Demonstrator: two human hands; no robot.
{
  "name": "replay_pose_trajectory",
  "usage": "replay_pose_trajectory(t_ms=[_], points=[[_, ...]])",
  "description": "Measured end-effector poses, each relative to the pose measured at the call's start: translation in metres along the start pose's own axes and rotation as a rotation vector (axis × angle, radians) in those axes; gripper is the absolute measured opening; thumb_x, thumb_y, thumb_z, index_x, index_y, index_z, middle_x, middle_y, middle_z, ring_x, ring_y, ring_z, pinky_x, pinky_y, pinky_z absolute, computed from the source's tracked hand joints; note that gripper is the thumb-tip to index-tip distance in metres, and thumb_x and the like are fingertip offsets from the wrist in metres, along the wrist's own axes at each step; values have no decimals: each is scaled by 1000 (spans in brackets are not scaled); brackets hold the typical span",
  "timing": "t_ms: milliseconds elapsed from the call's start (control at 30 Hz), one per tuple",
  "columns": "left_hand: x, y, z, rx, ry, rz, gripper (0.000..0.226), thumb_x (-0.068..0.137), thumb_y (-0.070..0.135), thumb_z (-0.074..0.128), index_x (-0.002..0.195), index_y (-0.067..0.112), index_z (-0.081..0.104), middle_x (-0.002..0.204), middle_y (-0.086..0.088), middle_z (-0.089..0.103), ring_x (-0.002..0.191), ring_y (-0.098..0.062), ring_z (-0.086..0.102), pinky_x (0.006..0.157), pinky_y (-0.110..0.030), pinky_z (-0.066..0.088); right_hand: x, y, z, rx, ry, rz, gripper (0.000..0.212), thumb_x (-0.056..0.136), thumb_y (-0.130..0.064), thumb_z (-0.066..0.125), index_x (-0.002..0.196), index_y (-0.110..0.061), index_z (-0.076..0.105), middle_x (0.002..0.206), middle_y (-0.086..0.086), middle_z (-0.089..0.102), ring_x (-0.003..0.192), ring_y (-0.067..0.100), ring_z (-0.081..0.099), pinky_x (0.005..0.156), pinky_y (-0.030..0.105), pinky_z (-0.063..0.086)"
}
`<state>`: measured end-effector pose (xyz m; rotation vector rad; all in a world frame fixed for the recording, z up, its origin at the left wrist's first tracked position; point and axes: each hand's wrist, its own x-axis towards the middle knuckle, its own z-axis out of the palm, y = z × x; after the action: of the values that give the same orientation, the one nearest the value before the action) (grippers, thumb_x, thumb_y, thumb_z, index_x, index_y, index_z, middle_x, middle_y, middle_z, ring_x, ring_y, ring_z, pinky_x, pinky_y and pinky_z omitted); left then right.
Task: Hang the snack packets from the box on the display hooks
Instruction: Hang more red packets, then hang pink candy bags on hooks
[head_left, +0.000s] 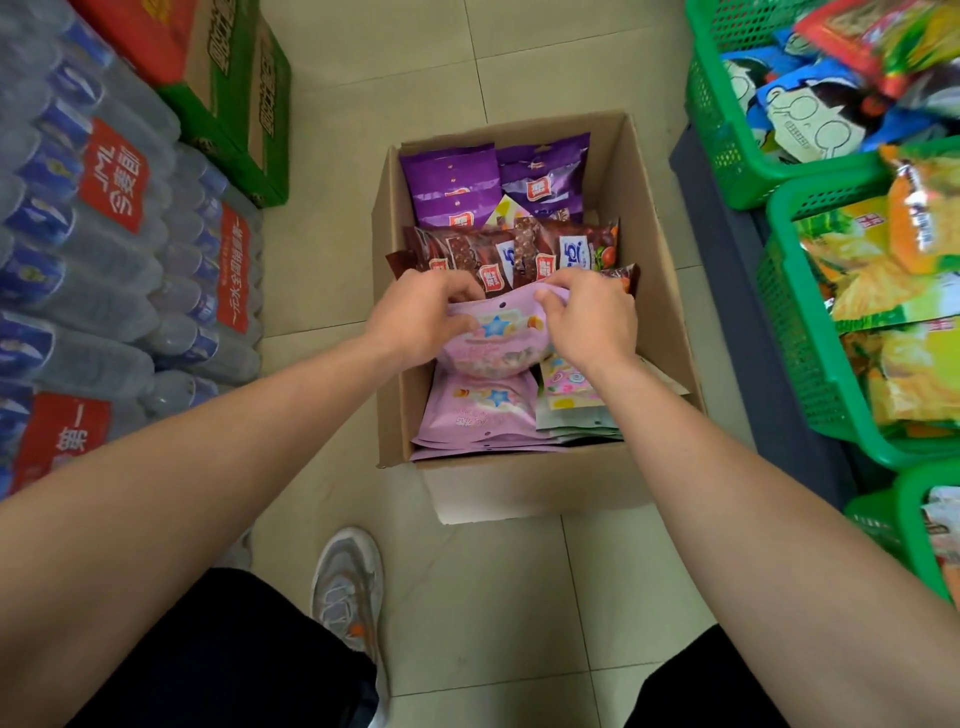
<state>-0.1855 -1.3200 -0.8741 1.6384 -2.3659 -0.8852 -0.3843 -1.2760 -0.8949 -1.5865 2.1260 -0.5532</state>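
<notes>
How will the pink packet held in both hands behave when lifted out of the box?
Probably floppy: the pink packet is a film pouch, bowing between the left hand and right hand. Likely light for its size: it looks puffy, with small loose pieces showing. The glossy film may slip, so a grip near the hang hole seems safest.

Single head view, wide-angle, facing steeply down onto box (655, 270) on floor (519, 597); near, box mid-frame.
</notes>
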Motion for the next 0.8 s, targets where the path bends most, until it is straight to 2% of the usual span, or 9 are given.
replay_pose_trajectory(t_ms=[100, 167, 200, 267, 333, 400, 533, 800], points=[[0, -2, -5, 113, 70, 0, 15, 85, 21, 69, 96, 31, 69, 91, 5, 72, 87, -18, 64, 75, -33, 52, -8, -2, -6, 34, 60, -34, 21, 92, -33, 62, 113, -31, 65, 113, -1, 64, 102, 26, 62, 76, 36, 50], [0, -7, -13, 103, 120, -48, 16, 82, 21, 69, 96, 30, 70, 87, 4, 72, 85, -20, 64, 73, -32, 51, -19, 6, -8, 45, 135, -34, 30, 88, -33, 66, 117, -30, 59, 118, -3, 57, 105, 22, 59, 77, 37, 50], [1, -11, -16, 88, 137, -78, 16, 80, 21, 70, 95, 29, 70, 87, 3, 72, 85, -21, 64, 73, -34, 52, -27, 12, -6, 32, 122, -40, 31, 87, -34, 68, 116, -28, 57, 116, -3, 57, 104, 21, 59, 77, 37, 50], [1, -16, -21, 68, 141, -114, 18, 78, 23, 71, 95, 29, 70, 88, 2, 72, 85, -20, 64, 73, -37, 54, -43, 26, 4, 15, -64, -82, 24, 85, -37, 72, 105, -27, 61, 105, -6, 62, 94, 18, 61, 75, 35, 51], [1, -18, -22, 60, 132, -113, 18, 78, 23, 71, 95, 29, 70, 88, 3, 72, 85, -19, 64, 74, -38, 54, -57, 35, 17, 2, -353, -95, 19, 82, -42, 74, 95, -30, 67, 96, -11, 67, 89, 15, 64, 77, 34, 53], [1, -18, -21, 57, 129, -98, 15, 80, 22, 71, 94, 27, 70, 88, 1, 72, 85, -19, 64, 74, -39, 54, -64, 38, 27, -40, -546, -103, 24, 80, -46, 76, 97, -31, 69, 95, -15, 67, 92, 14, 64, 81, 34, 53], [0, -21, -20, 47, 125, -74, 14, 80, 21, 71, 93, 26, 71, 89, 0, 72, 85, -18, 64, 74, -37, 53, -66, 37, 33, -120, -590, -119, 29, 76, -49, 79, 98, -33, 70, 100, -14, 67, 90, 12, 59, 75, 30, 47], [-1, -28, -20, 3, 114, -86, 13, 79, 21, 72, 89, 28, 70, 87, 4, 72, 86, -16, 66, 75, -37, 55, -58, 36, 42, -183, -671, -94, 10, 80, -40, 77, 87, -34, 71, 94, -13, 70, 91, 14, 64, 79, 31, 53]])
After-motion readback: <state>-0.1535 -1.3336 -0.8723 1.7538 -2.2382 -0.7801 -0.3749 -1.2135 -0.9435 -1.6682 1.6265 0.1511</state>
